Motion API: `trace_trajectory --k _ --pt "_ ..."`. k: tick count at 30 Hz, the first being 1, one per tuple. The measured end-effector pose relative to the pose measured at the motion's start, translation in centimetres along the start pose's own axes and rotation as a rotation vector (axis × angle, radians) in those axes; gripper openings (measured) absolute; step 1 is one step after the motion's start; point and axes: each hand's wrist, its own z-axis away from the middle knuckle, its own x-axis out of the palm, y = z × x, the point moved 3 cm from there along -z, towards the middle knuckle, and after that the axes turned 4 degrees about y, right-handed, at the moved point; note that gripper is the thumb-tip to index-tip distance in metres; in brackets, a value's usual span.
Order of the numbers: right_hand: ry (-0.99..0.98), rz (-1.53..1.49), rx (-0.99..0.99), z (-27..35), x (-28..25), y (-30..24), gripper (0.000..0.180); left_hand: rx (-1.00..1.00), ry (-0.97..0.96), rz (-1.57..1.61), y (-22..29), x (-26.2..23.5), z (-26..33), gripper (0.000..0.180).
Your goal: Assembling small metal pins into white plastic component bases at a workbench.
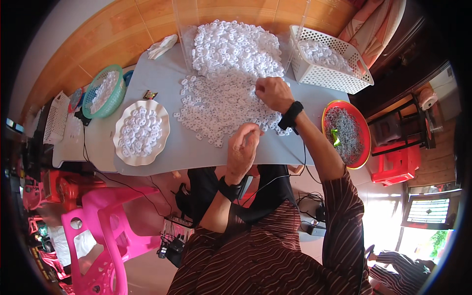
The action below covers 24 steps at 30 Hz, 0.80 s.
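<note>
A large heap of small white plastic pieces with holes (236, 49) spreads over the grey table (196, 155) in front of me. My right hand (275, 93) is over the right side of this heap, its fingers curled in, and anything in them is hidden. Nearer the table's front edge is my left hand (242, 150), thumb and fingers bent together by the heap's near edge. Whatever its fingertips hold is too small to make out. A scalloped cream plate (118, 140) at the left bears more white pieces, which look thicker.
At the back right stands a white perforated basket (319, 76) of white pieces; below it is a red basin (366, 142) of small grey parts. A green basket (120, 93) sits far left. A pink plastic chair (105, 221) and cables are on the left below the table.
</note>
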Motion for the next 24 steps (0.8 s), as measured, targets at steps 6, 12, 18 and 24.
trace_trajectory --k 6,12,18,24 --pt "0.027 -0.563 0.174 2.5 -1.8 -1.5 0.014 0.000 0.040 -0.006 -0.5 -0.4 0.2 0.011" --pt "-0.069 -1.235 0.402 7.7 -1.6 -2.9 0.015 -0.001 0.157 0.090 0.2 0.4 -0.1 0.010" --pt "0.088 -1.411 0.386 10.9 -0.8 -3.8 0.020 0.075 0.227 -0.146 1.9 0.7 -0.6 0.008" --pt "0.161 -1.401 0.378 11.8 -0.2 -3.4 0.017 0.136 0.162 -0.212 1.3 1.2 -0.6 0.008"
